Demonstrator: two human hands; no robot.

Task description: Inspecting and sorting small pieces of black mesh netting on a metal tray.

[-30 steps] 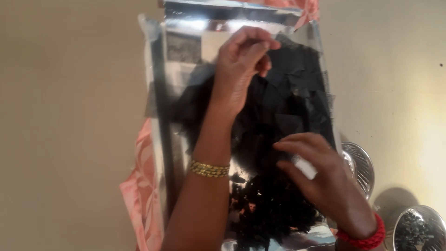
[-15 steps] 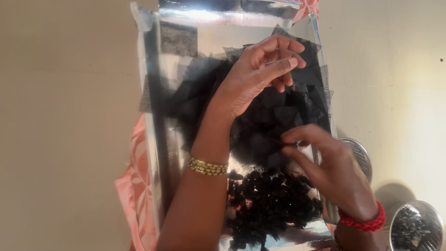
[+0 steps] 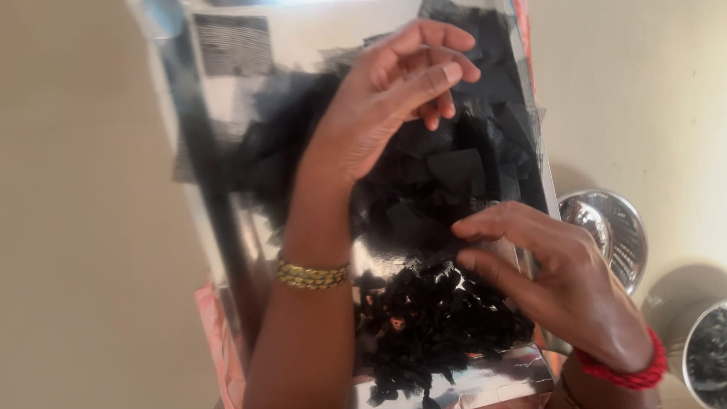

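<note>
A shiny silver foil sheet (image 3: 227, 151) lies in front of me. On it is a pile of black net fabric pieces (image 3: 447, 174), with a heap of small black bead-like bits (image 3: 432, 326) below the pile. My left hand (image 3: 379, 113), a gold bangle on its wrist, reaches over the net pile with its fingers curled together on a piece of net. My right hand (image 3: 553, 280), wearing a red bangle, rests at the pile's lower right edge. Its thumb and forefinger pinch black net there.
A pink cloth (image 3: 219, 341) shows under the foil's lower left edge. Two round steel bowls stand at the right: one (image 3: 613, 227) just beside my right hand, and another (image 3: 700, 348) at the frame edge holding dark bits. The surface around is plain beige.
My left hand has come down from the top of the foil to the net pile, its fingers loosening and then curling again. My right hand has shifted slightly left to the net's edge.
</note>
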